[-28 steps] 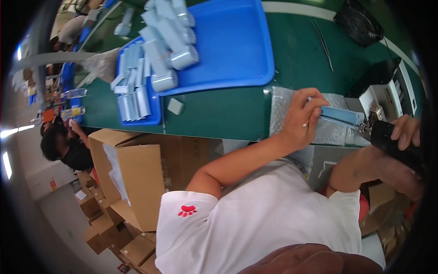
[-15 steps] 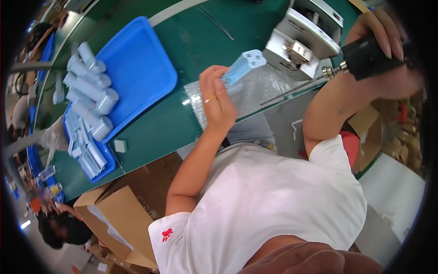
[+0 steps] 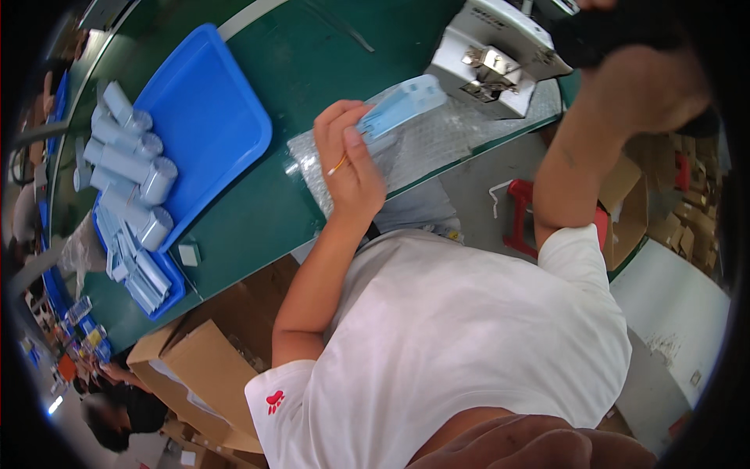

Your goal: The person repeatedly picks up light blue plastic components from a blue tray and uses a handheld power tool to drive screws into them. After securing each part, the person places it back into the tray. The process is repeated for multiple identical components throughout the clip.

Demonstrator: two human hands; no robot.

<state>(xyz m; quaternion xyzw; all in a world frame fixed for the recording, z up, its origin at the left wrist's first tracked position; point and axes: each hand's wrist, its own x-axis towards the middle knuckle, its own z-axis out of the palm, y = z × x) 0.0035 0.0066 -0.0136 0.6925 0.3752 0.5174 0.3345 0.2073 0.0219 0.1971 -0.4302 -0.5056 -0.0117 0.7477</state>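
Left hand [image 3: 349,162] clamped on light-blue plastic part [image 3: 404,104], above bubble wrap [image 3: 476,129]; part's near end hidden by fingers. Right hand [image 3: 652,78], blurred, wrapped round black tool [image 3: 617,33], probably a driver; tip not discernible. White machine [image 3: 508,33] cut by top edge. Tweezers [image 3: 359,39] farther off, smeared.

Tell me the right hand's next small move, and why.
Probably ease the dark tool toward the metal fitting on the white machine: the right hand grips the tool near that machine, away from the light-blue part, which the left hand holds over the bubble wrap. The tool's tip cannot be made out.
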